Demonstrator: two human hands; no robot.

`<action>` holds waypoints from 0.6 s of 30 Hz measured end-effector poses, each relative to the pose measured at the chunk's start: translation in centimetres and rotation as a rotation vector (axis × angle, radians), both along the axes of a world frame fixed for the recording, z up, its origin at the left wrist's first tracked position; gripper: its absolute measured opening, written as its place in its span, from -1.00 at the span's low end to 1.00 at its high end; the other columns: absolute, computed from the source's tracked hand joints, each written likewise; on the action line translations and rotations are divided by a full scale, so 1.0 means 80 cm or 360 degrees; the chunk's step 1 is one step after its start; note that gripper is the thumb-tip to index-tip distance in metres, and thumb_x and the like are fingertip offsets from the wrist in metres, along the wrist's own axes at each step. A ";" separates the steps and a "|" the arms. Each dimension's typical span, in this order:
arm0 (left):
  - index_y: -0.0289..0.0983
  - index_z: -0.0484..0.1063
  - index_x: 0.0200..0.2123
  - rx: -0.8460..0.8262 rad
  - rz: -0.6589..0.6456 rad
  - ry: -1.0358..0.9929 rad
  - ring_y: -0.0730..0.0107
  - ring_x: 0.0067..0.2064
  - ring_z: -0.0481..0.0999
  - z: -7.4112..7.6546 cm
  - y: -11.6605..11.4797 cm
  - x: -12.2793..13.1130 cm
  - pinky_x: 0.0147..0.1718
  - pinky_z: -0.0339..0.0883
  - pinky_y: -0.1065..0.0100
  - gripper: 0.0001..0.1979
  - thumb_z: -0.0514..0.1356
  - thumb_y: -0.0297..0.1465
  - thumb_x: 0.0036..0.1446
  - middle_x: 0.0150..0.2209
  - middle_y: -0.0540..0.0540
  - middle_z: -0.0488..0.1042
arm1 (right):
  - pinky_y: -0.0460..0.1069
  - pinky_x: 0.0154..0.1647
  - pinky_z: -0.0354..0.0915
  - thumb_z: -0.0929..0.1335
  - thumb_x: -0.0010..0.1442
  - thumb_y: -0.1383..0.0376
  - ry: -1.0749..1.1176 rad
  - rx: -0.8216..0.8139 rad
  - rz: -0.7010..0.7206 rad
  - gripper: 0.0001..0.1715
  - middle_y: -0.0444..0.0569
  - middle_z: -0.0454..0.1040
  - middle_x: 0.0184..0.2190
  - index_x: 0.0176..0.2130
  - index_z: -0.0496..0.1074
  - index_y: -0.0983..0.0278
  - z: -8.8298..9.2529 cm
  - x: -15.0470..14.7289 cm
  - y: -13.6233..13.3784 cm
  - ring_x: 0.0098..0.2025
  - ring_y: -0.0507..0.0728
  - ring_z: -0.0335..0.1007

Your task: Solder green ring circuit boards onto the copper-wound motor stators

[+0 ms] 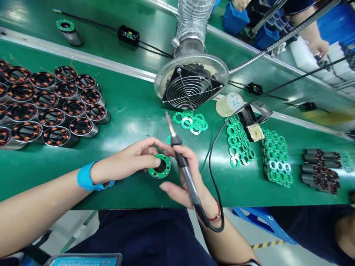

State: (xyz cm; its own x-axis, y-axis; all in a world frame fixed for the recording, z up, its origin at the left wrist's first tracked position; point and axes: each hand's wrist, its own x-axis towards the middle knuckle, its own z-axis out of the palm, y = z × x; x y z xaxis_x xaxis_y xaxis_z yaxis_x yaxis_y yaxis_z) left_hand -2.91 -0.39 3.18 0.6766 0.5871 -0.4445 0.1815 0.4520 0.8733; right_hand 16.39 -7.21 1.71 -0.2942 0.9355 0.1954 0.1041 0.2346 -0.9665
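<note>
My left hand (133,159) pinches a green ring-shaped circuit board (160,167) above the green bench, thumb pressed on its rim. A blue band is on that wrist. My right hand (181,177) is closed round the black handle of a soldering iron (181,162). The iron's tip points up and away, toward the fan. Its black cord loops from my wrist across the bench. The two hands touch around the board.
Many copper-wound motor stators (50,105) stand at the left. A fume-extraction fan (191,87) on a silver duct sits ahead. Piles of green ring boards (191,121) (276,160) lie beyond and right, with dark cylindrical parts (320,170) at far right. Another person's hand (318,46) shows across the belt.
</note>
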 end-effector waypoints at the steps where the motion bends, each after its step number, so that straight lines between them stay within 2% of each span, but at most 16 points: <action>1: -0.23 0.39 -0.05 -0.0053 0.0006 -0.0019 0.36 -0.28 0.35 -0.002 -0.002 0.000 -0.33 0.26 0.36 -0.64 0.22 -0.24 0.09 -0.28 -0.01 0.41 | 0.20 0.33 0.27 0.46 0.21 0.30 -0.0029 0.0050 0.0094 -0.22 0.03 0.35 0.27 0.27 0.09 0.01 0.001 -0.001 0.000 0.32 0.19 0.31; 3: -0.20 0.40 -0.05 -0.0130 0.0011 -0.0077 0.36 -0.24 0.35 -0.005 -0.005 0.000 -0.30 0.26 0.36 -0.68 0.21 -0.21 0.15 -0.22 -0.02 0.42 | 0.21 0.31 0.30 0.43 0.24 0.32 -0.0076 0.0144 0.0093 -0.25 0.02 0.41 0.22 0.27 0.07 0.01 0.000 -0.004 0.000 0.29 0.18 0.36; 7: -0.21 0.44 -0.07 -0.0175 -0.0013 -0.0211 0.32 -0.17 0.39 -0.007 -0.009 0.003 -0.18 0.31 0.33 -0.70 0.22 -0.19 0.20 -0.19 -0.04 0.44 | 0.21 0.19 0.41 0.46 0.23 0.27 -0.0232 0.0357 -0.0260 -0.20 0.03 0.45 0.16 0.29 0.05 0.00 -0.006 -0.010 0.000 0.16 0.20 0.47; 9: -0.23 0.47 -0.13 -0.0215 0.0003 -0.0215 0.32 -0.16 0.41 -0.004 -0.009 0.005 -0.17 0.33 0.33 -0.74 0.24 -0.23 0.17 -0.20 -0.05 0.45 | 0.19 0.12 0.44 0.45 0.26 0.19 -0.0308 0.0440 -0.0285 -0.22 0.04 0.47 0.13 0.30 0.03 0.01 -0.005 -0.009 0.001 0.12 0.21 0.49; 12: -0.24 0.48 -0.20 -0.0309 0.0037 -0.0206 0.37 -0.24 0.43 0.002 -0.009 0.007 -0.21 0.36 0.35 -0.78 0.28 -0.27 0.10 -0.26 -0.02 0.45 | 0.16 -0.01 0.47 0.38 0.32 0.08 -0.0436 0.0600 -0.0274 -0.35 0.02 0.55 0.00 0.27 0.07 0.04 0.001 -0.006 0.003 -0.03 0.18 0.53; 14: -0.25 0.47 -0.26 -0.0424 0.0046 -0.0203 0.43 -0.34 0.43 0.005 -0.011 0.009 -0.28 0.38 0.34 -0.78 0.30 -0.27 0.04 -0.29 0.00 0.45 | 0.14 -0.06 0.45 0.35 0.35 0.06 -0.0572 0.0781 -0.0307 -0.49 -0.01 0.59 -0.12 0.19 0.16 0.07 0.006 -0.005 0.005 -0.11 0.17 0.53; 16: -0.28 0.46 -0.31 -0.0554 0.0059 -0.0190 0.48 -0.43 0.41 0.008 -0.016 0.012 -0.38 0.39 0.35 -0.77 0.30 -0.27 -0.01 -0.32 0.00 0.46 | 0.11 -0.07 0.42 0.33 0.37 0.05 -0.0766 0.0974 -0.0320 -0.64 -0.05 0.60 -0.26 0.08 0.27 0.11 0.009 -0.004 0.006 -0.14 0.16 0.52; 18: -0.30 0.45 -0.34 -0.0645 0.0071 -0.0167 0.49 -0.49 0.40 0.011 -0.020 0.015 -0.46 0.36 0.37 -0.75 0.29 -0.25 -0.05 -0.38 0.00 0.46 | 0.09 -0.04 0.38 0.33 0.36 0.05 -0.0945 0.1087 -0.0301 -0.69 -0.07 0.59 -0.33 0.01 0.34 0.14 0.010 -0.002 0.007 -0.15 0.16 0.51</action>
State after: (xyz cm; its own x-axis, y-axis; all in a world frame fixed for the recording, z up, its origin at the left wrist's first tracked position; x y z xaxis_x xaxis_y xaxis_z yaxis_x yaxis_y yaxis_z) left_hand -1.71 -1.95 4.04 0.7084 0.4085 -0.5756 0.0737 0.7682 0.6359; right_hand 16.25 -6.68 2.47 -0.3767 0.7152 0.5887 0.6329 0.6628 -0.4002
